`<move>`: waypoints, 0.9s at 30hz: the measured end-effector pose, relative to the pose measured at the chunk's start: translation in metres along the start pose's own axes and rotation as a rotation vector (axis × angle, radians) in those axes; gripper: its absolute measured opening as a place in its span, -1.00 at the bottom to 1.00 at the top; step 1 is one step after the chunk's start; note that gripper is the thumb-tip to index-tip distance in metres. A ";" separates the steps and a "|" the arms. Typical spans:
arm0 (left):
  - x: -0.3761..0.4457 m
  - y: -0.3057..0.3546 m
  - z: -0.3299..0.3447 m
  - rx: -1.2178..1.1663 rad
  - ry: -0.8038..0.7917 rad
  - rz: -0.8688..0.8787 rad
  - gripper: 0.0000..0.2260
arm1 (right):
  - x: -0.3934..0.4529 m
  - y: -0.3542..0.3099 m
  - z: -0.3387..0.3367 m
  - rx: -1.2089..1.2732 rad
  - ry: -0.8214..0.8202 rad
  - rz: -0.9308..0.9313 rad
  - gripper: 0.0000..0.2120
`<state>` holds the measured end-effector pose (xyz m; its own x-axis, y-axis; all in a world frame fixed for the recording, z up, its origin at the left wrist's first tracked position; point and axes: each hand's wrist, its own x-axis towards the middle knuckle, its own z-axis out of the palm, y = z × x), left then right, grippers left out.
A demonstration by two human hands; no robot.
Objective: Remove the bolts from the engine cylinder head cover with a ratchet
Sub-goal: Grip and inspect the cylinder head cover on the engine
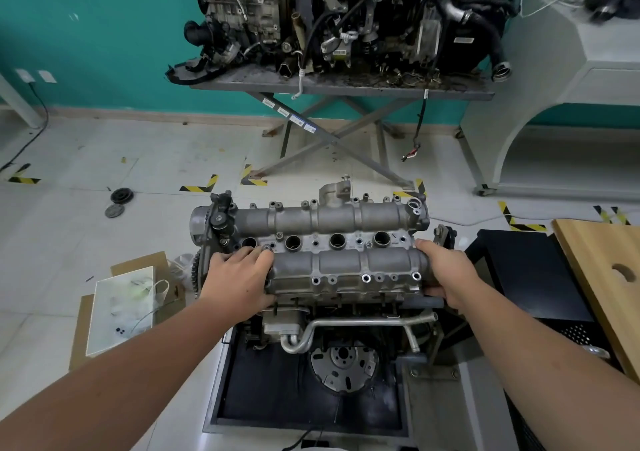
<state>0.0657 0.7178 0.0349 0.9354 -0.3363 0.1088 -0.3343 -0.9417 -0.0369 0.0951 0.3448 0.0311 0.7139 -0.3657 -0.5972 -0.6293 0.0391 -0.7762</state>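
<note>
On the engine stand ahead sat the cylinder head cover (332,242); the left hand (239,277) and right hand (446,270) grasped its two ends, fingers curled over the edges

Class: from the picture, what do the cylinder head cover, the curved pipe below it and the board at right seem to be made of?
Cover: probably cast aluminium, matte grey, grainy, with moulded ribs. Pipe: bare metal, smoother with a dull sheen; which alloy is unclear. Board: pale wood or laminate, faint grain, unpainted.

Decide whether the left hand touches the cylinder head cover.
Touching. The head view shows the left hand gripping the left end of the cylinder head cover.
</note>
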 end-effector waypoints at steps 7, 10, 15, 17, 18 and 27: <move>-0.002 -0.004 0.001 0.017 0.010 0.045 -0.44 | 0.001 0.004 -0.001 0.006 -0.015 0.006 -0.28; 0.000 -0.006 -0.002 0.035 -0.031 0.069 -0.45 | 0.001 0.005 -0.001 -0.006 -0.012 0.003 -0.24; 0.002 -0.009 -0.006 0.039 -0.059 0.088 -0.46 | -0.001 0.006 -0.001 -0.011 -0.015 0.002 -0.23; 0.001 -0.010 -0.006 0.045 -0.059 0.091 -0.45 | -0.001 0.006 -0.001 0.004 -0.018 0.005 -0.25; 0.001 -0.009 -0.005 0.046 -0.059 0.086 -0.45 | -0.002 0.005 -0.001 0.004 -0.015 0.004 -0.27; -0.001 -0.009 -0.003 0.049 -0.056 0.086 -0.41 | -0.014 0.001 0.001 -0.121 0.020 -0.025 -0.31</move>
<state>0.0678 0.7267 0.0386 0.9090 -0.4140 0.0478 -0.4087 -0.9080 -0.0919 0.0854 0.3511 0.0383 0.7242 -0.3835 -0.5732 -0.6450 -0.0826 -0.7597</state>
